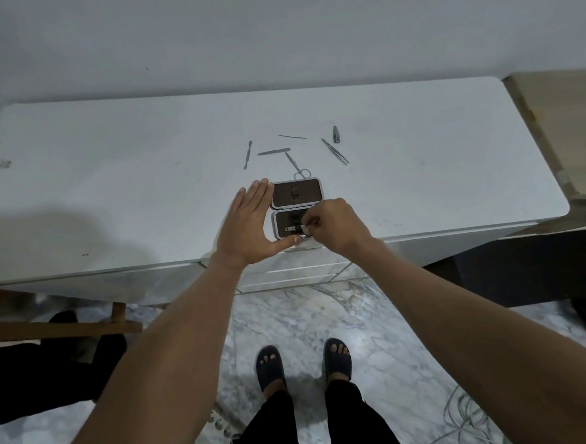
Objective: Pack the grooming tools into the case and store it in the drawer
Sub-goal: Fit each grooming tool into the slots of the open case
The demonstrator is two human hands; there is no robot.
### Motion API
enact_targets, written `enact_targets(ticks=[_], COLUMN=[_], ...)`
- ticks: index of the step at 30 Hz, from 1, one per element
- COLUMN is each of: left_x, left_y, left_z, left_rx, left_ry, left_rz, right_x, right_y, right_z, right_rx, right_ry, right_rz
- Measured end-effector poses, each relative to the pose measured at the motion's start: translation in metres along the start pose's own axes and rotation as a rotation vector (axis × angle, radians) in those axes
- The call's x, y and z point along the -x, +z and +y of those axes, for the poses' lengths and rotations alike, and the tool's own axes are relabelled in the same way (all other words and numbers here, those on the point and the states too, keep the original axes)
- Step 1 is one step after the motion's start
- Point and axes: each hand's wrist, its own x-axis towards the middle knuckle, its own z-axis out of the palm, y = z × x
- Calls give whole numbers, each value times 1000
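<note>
A small grooming case (296,193) lies open near the front edge of the white desk (111,185), dark inside with a pale rim. My left hand (250,224) rests flat against its left side, fingers straight, thumb along the near edge. My right hand (333,224) pinches a small metal tool (293,228) lying in the near half of the case. Behind the case lie loose tools: small scissors (298,168), a nail file (273,151), a cuticle pusher (247,155), a thin pick (292,136), tweezers (334,150) and a nail clipper (336,134).
Drawer fronts (288,273) sit under the desk edge just below the case. A wooden chair part (61,327) is at the lower left, a beige cabinet (567,129) at the right. Cables (468,417) lie on the marble floor near my feet.
</note>
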Motion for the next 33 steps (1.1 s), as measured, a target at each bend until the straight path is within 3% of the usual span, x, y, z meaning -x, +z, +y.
enact_targets(ticks=[3, 11, 33], left_x=[0, -1, -1], left_y=[0, 2, 6], left_z=[1, -3, -5], left_rx=[2, 2, -23], left_ry=[-1, 26, 48], left_rz=[2, 14, 42], right_x=[-4, -51, -109], right_y=[-9, -31, -10], right_z=[3, 5, -3], right_rx=[-18, -51, 186], right_ry=[19, 212, 224], right_rz=[-4, 241, 165])
